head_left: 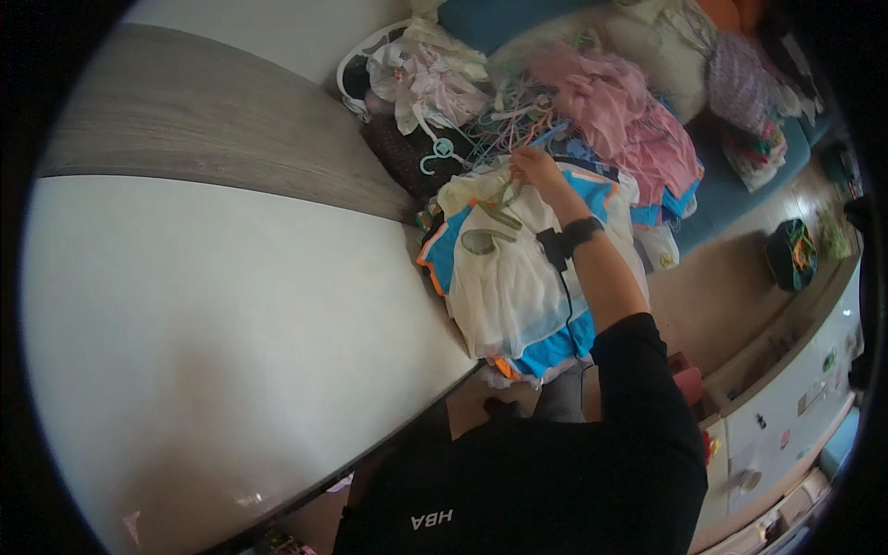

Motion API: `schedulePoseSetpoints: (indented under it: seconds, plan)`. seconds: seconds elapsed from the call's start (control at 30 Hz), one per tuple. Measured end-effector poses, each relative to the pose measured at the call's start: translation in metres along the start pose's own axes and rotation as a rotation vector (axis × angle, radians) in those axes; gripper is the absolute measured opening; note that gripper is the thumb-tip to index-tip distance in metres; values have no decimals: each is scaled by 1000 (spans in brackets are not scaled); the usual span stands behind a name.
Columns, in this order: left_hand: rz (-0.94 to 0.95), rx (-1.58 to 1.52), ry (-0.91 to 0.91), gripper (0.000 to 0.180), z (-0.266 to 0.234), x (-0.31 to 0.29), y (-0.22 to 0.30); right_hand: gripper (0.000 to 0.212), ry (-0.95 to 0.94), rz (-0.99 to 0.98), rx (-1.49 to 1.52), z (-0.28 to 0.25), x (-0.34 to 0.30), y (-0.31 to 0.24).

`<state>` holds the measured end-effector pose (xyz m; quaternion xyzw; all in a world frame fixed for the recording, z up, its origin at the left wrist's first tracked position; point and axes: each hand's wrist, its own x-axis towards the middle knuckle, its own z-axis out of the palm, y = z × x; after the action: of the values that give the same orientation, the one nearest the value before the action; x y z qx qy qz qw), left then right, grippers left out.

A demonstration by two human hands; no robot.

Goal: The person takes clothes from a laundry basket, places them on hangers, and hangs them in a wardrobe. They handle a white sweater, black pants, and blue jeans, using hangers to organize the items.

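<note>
Right hand [535, 166] pinching green hanger [499, 215] atop cream dress [504, 277] on bench [213, 305] (left hand unseen); extraction stage, steady pull likely needed.

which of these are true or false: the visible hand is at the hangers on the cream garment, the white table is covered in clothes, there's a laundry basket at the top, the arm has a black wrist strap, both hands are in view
1. The hand is at the hangers on the cream garment: true.
2. The white table is covered in clothes: false, clothes lie only at its right edge.
3. A laundry basket sits at the top: true.
4. The arm wears a black wrist strap: true.
5. Both hands show: false, only one, and which hand it is cannot be told.
</note>
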<state>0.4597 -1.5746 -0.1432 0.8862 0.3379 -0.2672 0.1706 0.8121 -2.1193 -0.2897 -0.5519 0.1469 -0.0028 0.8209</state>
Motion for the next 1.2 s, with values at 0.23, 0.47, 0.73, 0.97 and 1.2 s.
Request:
schedulePoseSetpoints:
  seconds: [0.23, 0.47, 0.73, 0.97, 1.2]
  plan:
    - [-134, -70, -6, 27, 23, -20, -4, 42, 196, 317, 53, 14, 111, 27]
    - [-183, -106, -17, 26, 26, -31, -11, 38, 127, 371, 305, 44, 141, 66]
    - [-132, -143, -29, 25, 32, -31, -23, 28, -155, 78, 677, 96, 78, -10]
    - [30, -173, -1, 25, 27, -21, -32, 29, -133, -104, 131, 101, -42, -76]
    - [843, 125, 272, 24, -5, -4, -28, 29, 63, -332, 125, 78, -202, -107]
